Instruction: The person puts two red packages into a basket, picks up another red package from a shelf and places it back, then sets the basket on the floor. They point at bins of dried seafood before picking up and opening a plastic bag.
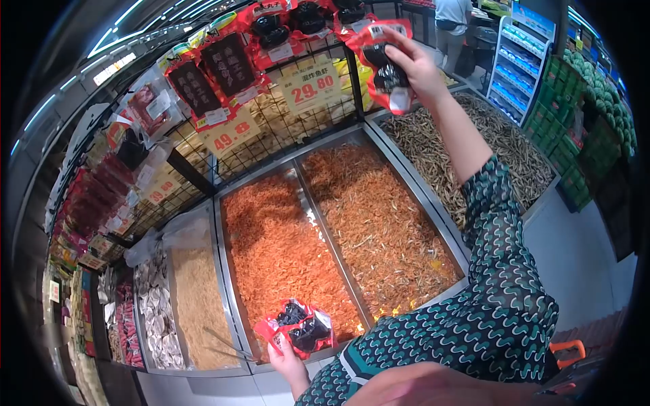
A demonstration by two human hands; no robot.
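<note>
One view, my head-worn camera, fisheye, facing forward and down, close over the metal bins, wire rack ahead, left hand at bottom edge.

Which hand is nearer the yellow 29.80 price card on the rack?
Right. The right hand, gripping a red plastic packet, is up just right of the yellow 29.80 price card; left hand is far below, holding red packets.

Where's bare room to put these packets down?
Only narrow strips: the steel front rim left of the left hand and its red packets, and bare wire grid under the price signs. Shrimp bins are heaped full; hung packets crowd the rack top around the right hand and its raised packet.
</note>
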